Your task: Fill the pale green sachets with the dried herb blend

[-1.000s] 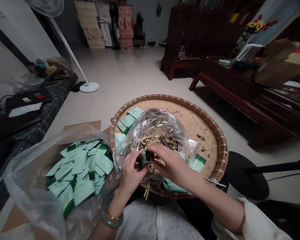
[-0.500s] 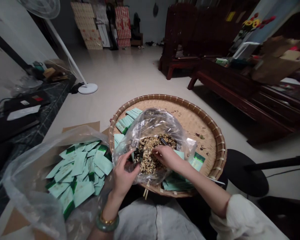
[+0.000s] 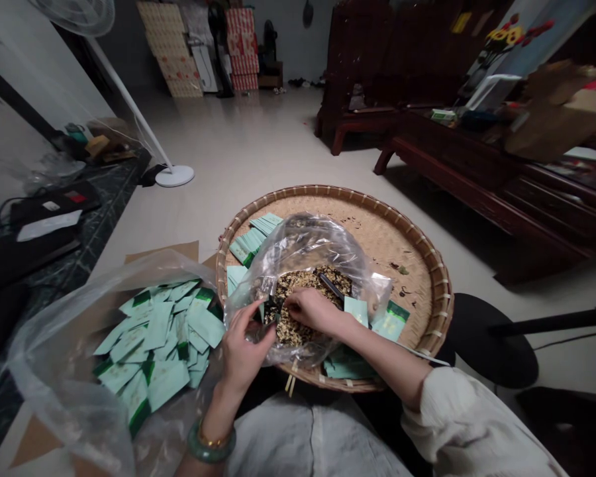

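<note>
A round woven basket tray (image 3: 417, 245) rests in front of me. In it sits a clear plastic bag (image 3: 308, 245) full of a brown and dark loose dried mix (image 3: 302, 285). My left hand (image 3: 243, 348) pinches a small open pouch at the bag's near edge; most of the pouch is hidden. My right hand (image 3: 310, 310) is inside the bag with closed fingers, pressing mix toward the pouch. A dark scoop handle (image 3: 332, 286) lies on the mix. Green sachets (image 3: 251, 242) are stacked on the tray.
A large clear bag (image 3: 79, 371) at my left holds several green sachets (image 3: 159, 338) on cardboard. A fan stand (image 3: 175, 175) rises on the pale floor behind. Dark wooden furniture (image 3: 477, 172) fills the right side; a black round stool (image 3: 496, 341) is at my right.
My right hand has slid left and deeper into the bag toward my left hand. The left hand has stayed at the bag's near edge, holding the pouch.
</note>
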Tool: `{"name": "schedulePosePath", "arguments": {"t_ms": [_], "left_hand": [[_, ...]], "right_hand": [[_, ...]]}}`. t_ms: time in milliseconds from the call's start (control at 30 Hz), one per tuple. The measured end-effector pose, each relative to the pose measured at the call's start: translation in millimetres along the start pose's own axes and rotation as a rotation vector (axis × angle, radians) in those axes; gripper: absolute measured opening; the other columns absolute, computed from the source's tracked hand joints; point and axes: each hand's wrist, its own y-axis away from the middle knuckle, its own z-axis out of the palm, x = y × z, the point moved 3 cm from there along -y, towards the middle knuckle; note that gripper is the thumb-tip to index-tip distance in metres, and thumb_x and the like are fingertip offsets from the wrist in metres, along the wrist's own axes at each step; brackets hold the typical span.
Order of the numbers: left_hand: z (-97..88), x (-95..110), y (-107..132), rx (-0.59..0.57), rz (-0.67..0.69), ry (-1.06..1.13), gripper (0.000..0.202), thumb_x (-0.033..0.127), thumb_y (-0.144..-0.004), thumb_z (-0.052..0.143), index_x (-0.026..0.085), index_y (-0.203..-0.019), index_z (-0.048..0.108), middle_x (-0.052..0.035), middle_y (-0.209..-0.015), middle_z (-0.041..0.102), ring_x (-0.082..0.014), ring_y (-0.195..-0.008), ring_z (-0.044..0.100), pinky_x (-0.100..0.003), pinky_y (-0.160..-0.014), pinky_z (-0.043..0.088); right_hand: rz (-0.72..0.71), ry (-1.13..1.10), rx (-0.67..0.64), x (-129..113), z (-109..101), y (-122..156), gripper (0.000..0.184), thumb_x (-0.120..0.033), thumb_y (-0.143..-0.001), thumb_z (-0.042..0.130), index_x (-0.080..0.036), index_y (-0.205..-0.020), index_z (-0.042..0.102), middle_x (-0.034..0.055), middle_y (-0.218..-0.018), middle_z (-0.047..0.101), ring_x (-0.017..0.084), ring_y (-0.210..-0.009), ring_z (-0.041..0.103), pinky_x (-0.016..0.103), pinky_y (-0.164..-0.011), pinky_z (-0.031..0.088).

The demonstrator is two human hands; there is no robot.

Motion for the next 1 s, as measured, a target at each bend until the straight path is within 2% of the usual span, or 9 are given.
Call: {"name": "schedulePosePath", "arguments": {"t_ms": [133, 300, 367, 467, 633, 733, 833, 900, 1000], "left_hand": [[0.7, 0.0, -0.7, 0.005, 0.012, 0.003, 0.04, 0.021, -0.076, 0.065, 0.019, -0.116, 0.06, -0.0071, -0.106, 0.068, -0.0199, -0.089, 0.066, -0.029, -0.075, 0.055], [2.0, 5.7, -2.4, -0.015, 0.034, 0.007, 0.04, 0.02, -0.076, 0.065, 0.019, -0.116, 0.06, -0.0077, -0.106, 0.068, -0.0208, -0.092, 0.066, -0.031, -0.077, 0.055], [2.9, 9.6, -3.4, -0.03, 0.048, 0.008, 0.04, 0.019, -0.076, 0.065, 0.019, -0.115, 0.06, -0.0083, -0.106, 0.067, -0.0215, -0.094, 0.065, -0.03, -0.074, 0.056], [5.8, 14.6, -4.8, -0.056, 0.068, 0.015, 0.041, 0.015, -0.074, 0.065, 0.019, -0.115, 0.06, -0.0086, -0.109, 0.067, -0.0221, -0.097, 0.064, -0.03, -0.07, 0.057], [11.4, 17.9, -5.4, -0.054, 0.097, 0.001, 0.045, 0.011, -0.072, 0.065, 0.02, -0.116, 0.059, -0.0079, -0.108, 0.067, -0.0225, -0.098, 0.063, -0.031, -0.071, 0.057], [11.8, 17.9, -4.6, -0.05, 0.109, -0.002, 0.045, 0.011, -0.072, 0.065, 0.02, -0.116, 0.059, -0.0075, -0.109, 0.067, -0.0222, -0.098, 0.063, -0.032, -0.073, 0.056], [10.9, 16.7, -3.9, -0.052, 0.096, 0.006, 0.045, 0.012, -0.072, 0.065, 0.021, -0.116, 0.059, -0.0073, -0.109, 0.067, -0.0225, -0.099, 0.063, -0.033, -0.075, 0.056], [11.1, 16.8, -3.6, -0.05, 0.091, 0.009, 0.044, 0.014, -0.073, 0.065, 0.021, -0.116, 0.059, -0.0075, -0.108, 0.067, -0.0228, -0.098, 0.064, -0.034, -0.076, 0.056], [13.5, 19.8, -3.4, -0.058, 0.101, 0.025, 0.043, 0.02, -0.074, 0.067, 0.021, -0.117, 0.06, -0.0084, -0.108, 0.067, -0.0238, -0.1, 0.063, -0.036, -0.081, 0.055]], "right_hand": [[0.036, -0.113, 0.038, 9.8, -4.8, 6.1, 0.016, -0.009, -0.078, 0.062, -0.015, -0.088, 0.073, 0.0041, -0.082, 0.072, 0.014, -0.075, 0.064, 0.022, -0.07, 0.044], [0.193, -0.472, 0.156, 20.5, -21.7, 21.7, 0.011, -0.014, -0.075, 0.063, -0.015, -0.08, 0.073, -0.0006, -0.062, 0.067, 0.011, -0.055, 0.06, 0.021, -0.054, 0.043], [0.219, -0.602, 0.169, 16.1, -33.4, 28.9, 0.012, -0.019, -0.075, 0.063, -0.014, -0.081, 0.072, -0.0013, -0.057, 0.064, 0.01, -0.049, 0.057, 0.02, -0.049, 0.043], [0.176, -0.69, 0.239, -2.0, -56.4, 38.0, 0.015, -0.025, -0.076, 0.064, -0.015, -0.083, 0.072, 0.0002, -0.061, 0.066, 0.01, -0.049, 0.057, 0.021, -0.046, 0.044], [-0.018, -0.598, 0.308, -38.6, -79.2, 42.7, 0.017, -0.017, -0.077, 0.064, -0.019, -0.091, 0.073, 0.004, -0.088, 0.072, 0.014, -0.074, 0.066, 0.024, -0.062, 0.052], [-0.054, -0.595, 0.304, -45.4, -79.5, 45.0, 0.024, -0.015, -0.078, 0.064, -0.019, -0.101, 0.07, 0.0052, -0.097, 0.071, 0.014, -0.078, 0.067, 0.024, -0.065, 0.054], [-0.038, -0.592, 0.359, -44.7, -78.7, 51.5, 0.023, -0.017, -0.083, 0.061, -0.02, -0.104, 0.068, 0.0055, -0.099, 0.069, 0.013, -0.078, 0.066, 0.023, -0.063, 0.054], [-0.075, -0.508, 0.394, -46.7, -76.6, 56.0, 0.02, -0.021, -0.085, 0.06, -0.02, -0.104, 0.067, 0.0057, -0.097, 0.068, 0.014, -0.078, 0.064, 0.024, -0.064, 0.053], [-0.177, -0.241, 0.387, -52.9, -67.2, 58.2, 0.017, -0.029, -0.086, 0.061, -0.019, -0.1, 0.066, 0.0084, -0.096, 0.064, 0.018, -0.085, 0.06, 0.03, -0.071, 0.051]]}}
